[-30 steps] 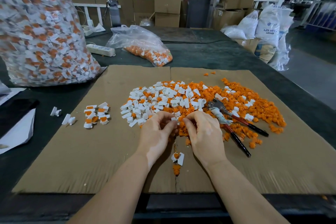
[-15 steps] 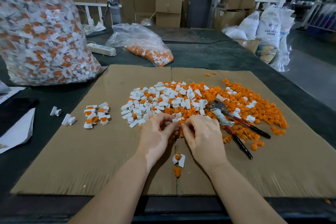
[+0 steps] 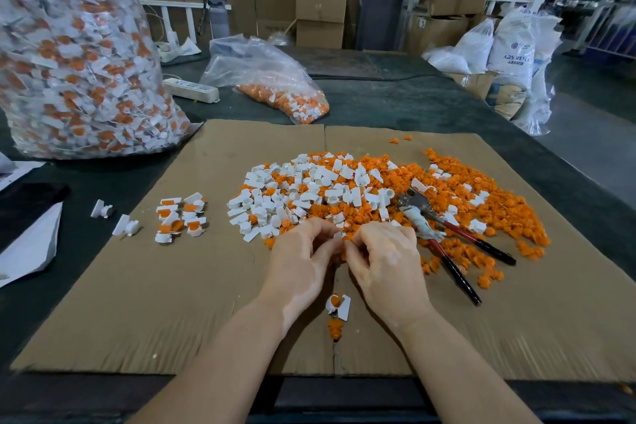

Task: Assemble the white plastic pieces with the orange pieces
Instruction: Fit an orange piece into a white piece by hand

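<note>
A heap of loose white plastic pieces (image 3: 309, 191) lies on the cardboard sheet (image 3: 144, 289), merging on the right into a heap of orange pieces (image 3: 481, 206). My left hand (image 3: 303, 262) and my right hand (image 3: 385, 258) meet fingertip to fingertip at the heap's near edge, pinching a small white piece (image 3: 339, 235) between them. What else sits inside the fingers is hidden. One assembled white-and-orange piece (image 3: 339, 306) lies just below my hands, with a loose orange piece (image 3: 335, 328) under it. A small group of assembled pieces (image 3: 180, 217) lies to the left.
Red-and-black-handled pliers (image 3: 451, 241) lie on the orange heap right of my right hand. Two white pieces (image 3: 113, 218) lie off the cardboard's left edge. A big bag of assembled pieces (image 3: 75, 55), a smaller bag (image 3: 275, 83) and a power strip (image 3: 191, 89) stand behind.
Both hands stay together at the heap's near edge; the fingers have shifted slightly around the small piece. Nothing else on the cardboard has moved.
</note>
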